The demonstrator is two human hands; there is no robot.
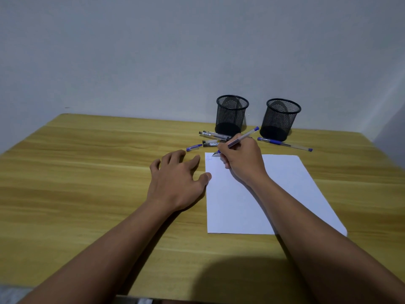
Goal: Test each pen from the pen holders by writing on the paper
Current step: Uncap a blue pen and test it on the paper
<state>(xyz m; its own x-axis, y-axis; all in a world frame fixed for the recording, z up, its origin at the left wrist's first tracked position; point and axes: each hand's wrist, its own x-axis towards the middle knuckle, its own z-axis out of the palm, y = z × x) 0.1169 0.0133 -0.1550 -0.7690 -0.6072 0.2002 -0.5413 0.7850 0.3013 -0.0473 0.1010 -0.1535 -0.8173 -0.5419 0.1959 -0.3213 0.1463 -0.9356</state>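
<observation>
Wooden table, head view. Going left to right.

Left hand lies flat on the table, fingers spread and holding nothing; its thumb touches the left edge of the paper, so I read it as pinning the sheet.

Just past the fingertips lies a loose blue cap, then a small cluster of clear-barrel pens, all at the foot of the left holder. That mesh cup looks empty from here.

Right hand pinches a blue pen in a writing grip, its tip down on the top-left corner of the paper. There are small blue scribbles right beside the tip, too faint for me to read.

Right holder also looks empty. One more blue pen lies on the table in front of it, near the paper's far edge, capped as far as I can tell.

Step in hand, my call: test stroke with the current pen, ink seems to flow. The rest of the sheet is blank, so plenty of room.

Next move calls for lifting the tip, recapping with the loose cap if it's this pen's, and setting it apart from the untested ones. I can't tell which of the lying pens have been tested, so sorting matters. Then pick the next pen and keep the sheet pinned.
</observation>
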